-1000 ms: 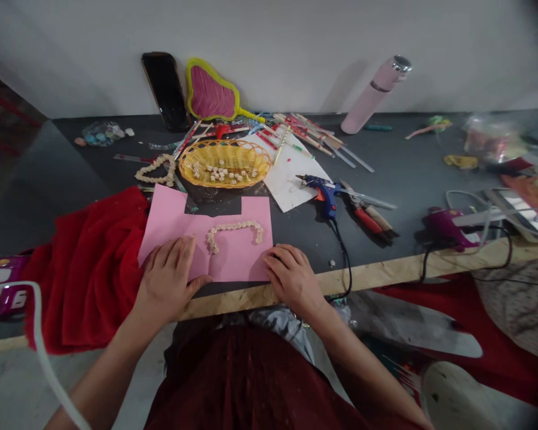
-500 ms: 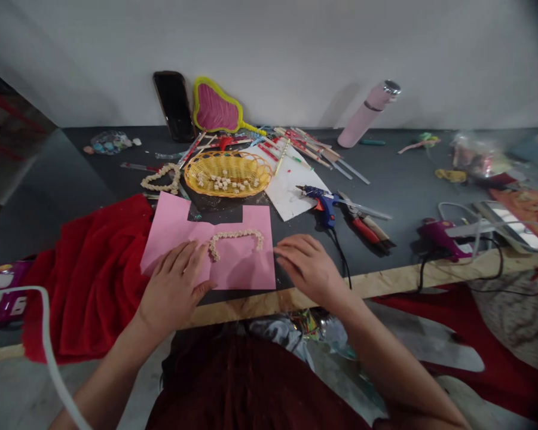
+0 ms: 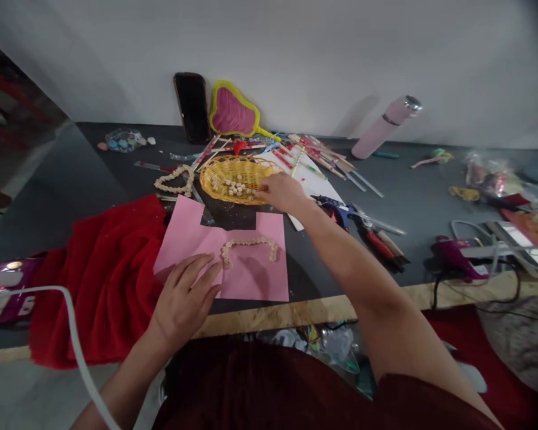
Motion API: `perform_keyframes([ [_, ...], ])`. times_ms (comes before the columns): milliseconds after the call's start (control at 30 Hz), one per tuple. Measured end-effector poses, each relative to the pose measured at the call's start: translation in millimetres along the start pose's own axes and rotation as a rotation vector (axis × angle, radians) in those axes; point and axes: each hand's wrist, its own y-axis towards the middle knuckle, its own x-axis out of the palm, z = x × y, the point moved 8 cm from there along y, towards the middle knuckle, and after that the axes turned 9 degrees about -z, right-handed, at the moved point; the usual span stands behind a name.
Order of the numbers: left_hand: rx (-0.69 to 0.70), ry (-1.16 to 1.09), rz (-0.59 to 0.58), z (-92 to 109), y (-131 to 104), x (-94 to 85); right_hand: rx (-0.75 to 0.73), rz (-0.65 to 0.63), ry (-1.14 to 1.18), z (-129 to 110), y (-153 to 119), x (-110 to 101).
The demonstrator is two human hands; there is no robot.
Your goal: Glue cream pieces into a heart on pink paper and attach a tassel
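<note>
My left hand (image 3: pixel 182 301) lies flat with its fingers stretched over the left part of a pink paper sheet (image 3: pixel 260 283), which has a notch cut in its far edge. A bent row of small cream pieces (image 3: pixel 250 242) lies on the sheet, just right of those fingertips. Over the right end of a yellow woven basket (image 3: pixel 251 169), my right hand (image 3: pixel 280 190) has its fingers drawn together and pointing down. Loose cream pieces (image 3: pixel 237 188) sit in the basket. Whatever is between the right fingertips is too small to make out.
A heart-shaped outline of cream pieces (image 3: pixel 179 179) lies left of the basket. Beyond the right forearm are a blue glue gun (image 3: pixel 341 210) and red-handled pliers (image 3: pixel 379 245). A red cloth (image 3: pixel 103 269) covers the table's left. A phone (image 3: pixel 192 107) and pink bottle (image 3: pixel 381 131) lean against the wall.
My right hand has moved from beside the pink sheet's right edge forward into the basket. My left hand stays on the sheet. The whole view has shifted slightly.
</note>
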Motion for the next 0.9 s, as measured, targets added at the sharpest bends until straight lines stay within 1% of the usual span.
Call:
perform_keyframes([
  [133,0.002,-0.059,0.008,-4.2,-0.8,2.2,0.042,-0.006,-0.002,3.7,11.6,5.5],
  [233,0.003,-0.094,-0.023,-2.1,-1.6,10.5,0.016,0.07,0.059,10.2,6.6,-3.0],
  [333,0.028,-0.131,-0.064,9.8,-4.9,23.2,-0.058,0.18,0.194,14.9,-19.4,-18.9],
  [400,0.089,-0.157,-0.108,26.7,-6.8,33.6,-0.101,0.214,0.293,14.3,-48.2,-24.7],
  [467,0.158,-0.173,-0.174,47.2,-6.9,44.9,-0.115,0.225,0.383,10.4,-83.0,-23.1],
  [500,0.182,-0.178,-0.204,56.6,-6.0,49.9,-0.111,0.221,0.415,6.9,-100.9,-18.7],
  [567,0.235,-0.18,-0.226,73.6,-3.1,55.5,-0.098,0.206,0.456,-2.7,-134.6,-4.5],
  [667,0.285,-0.165,-0.215,88.0,1.4,58.3,-0.1,0.16,0.429,-22.1,-170.7,25.2],
  [767,0.295,-0.144,-0.222,90.6,2.4,61.1,-0.125,0.137,0.33,-38.0,-185.6,50.8],
  [900,0.285,-0.151,-0.244,89.2,1.1,63.5,-0.144,0.114,0.23,-43.7,-186.0,71.2],
])
